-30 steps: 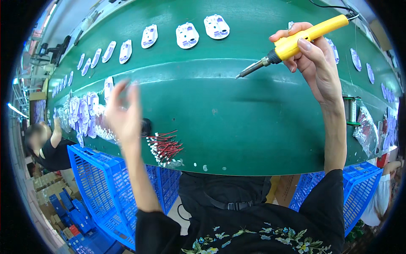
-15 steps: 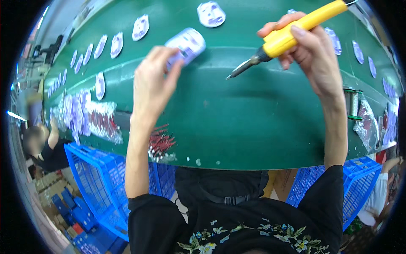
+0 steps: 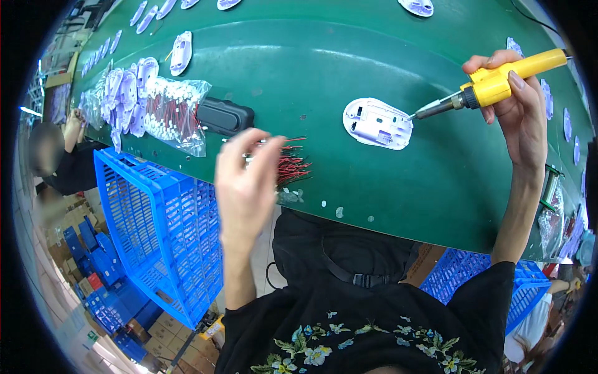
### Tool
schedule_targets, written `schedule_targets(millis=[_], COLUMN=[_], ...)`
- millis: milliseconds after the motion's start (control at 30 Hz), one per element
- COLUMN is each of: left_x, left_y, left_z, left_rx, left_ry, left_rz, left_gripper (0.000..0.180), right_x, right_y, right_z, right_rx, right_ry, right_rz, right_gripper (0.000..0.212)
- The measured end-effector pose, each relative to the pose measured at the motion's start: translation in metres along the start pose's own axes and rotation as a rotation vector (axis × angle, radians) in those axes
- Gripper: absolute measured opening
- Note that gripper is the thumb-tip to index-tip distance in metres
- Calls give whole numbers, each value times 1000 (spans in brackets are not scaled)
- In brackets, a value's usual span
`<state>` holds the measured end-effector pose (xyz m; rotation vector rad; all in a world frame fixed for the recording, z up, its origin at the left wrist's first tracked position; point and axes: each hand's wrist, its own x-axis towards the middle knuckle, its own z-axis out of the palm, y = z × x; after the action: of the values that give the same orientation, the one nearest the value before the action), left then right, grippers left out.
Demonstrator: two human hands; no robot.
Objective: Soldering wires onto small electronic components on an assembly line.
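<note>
My right hand (image 3: 520, 103) grips a yellow soldering iron (image 3: 520, 78). Its dark tip points left, at or just over the right edge of a pale lilac plastic shell (image 3: 379, 124), which lies on the green table with its moulded inner side up. My left hand (image 3: 249, 181) is at a loose bundle of thin red wires (image 3: 293, 165) with white ends by the table's near edge. Its fingers bend over the wires and are smeared by motion, so whether it holds one cannot be made out.
Left of the wires are a black oblong case (image 3: 225, 116), a clear bag of red wires (image 3: 177, 115) and a pile of shells (image 3: 128, 96). More shells line the far table. A solder wire spool (image 3: 550, 190) stands right. Blue crates (image 3: 168, 224) are below the edge.
The shell has left my left hand and lies on the table. That hand has moved to the red wires. The iron's tip has come to the shell's edge, and the view has shifted.
</note>
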<state>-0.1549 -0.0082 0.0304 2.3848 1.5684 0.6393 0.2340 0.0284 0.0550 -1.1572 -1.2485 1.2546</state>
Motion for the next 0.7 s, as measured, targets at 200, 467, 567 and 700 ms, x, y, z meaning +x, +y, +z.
schedule_targets(millis=[200, 467, 567, 700], left_x=[41, 42, 47, 41], left_y=[-19, -8, 7, 9], left_z=[-9, 7, 9, 23], left_rx=[-33, 54, 35, 44], left_ry=[-185, -348, -343, -335], left_rz=[75, 75, 63, 98], left_gripper=[18, 13, 13, 13], right_x=[21, 18, 21, 25], right_y=[-16, -11, -13, -22], right_z=[15, 17, 22, 43], right_rx=[-51, -102, -16, 174], right_ry=[-46, -15, -43, 64], right_rz=[-21, -12, 14, 157], right_gripper=[39, 37, 35, 25])
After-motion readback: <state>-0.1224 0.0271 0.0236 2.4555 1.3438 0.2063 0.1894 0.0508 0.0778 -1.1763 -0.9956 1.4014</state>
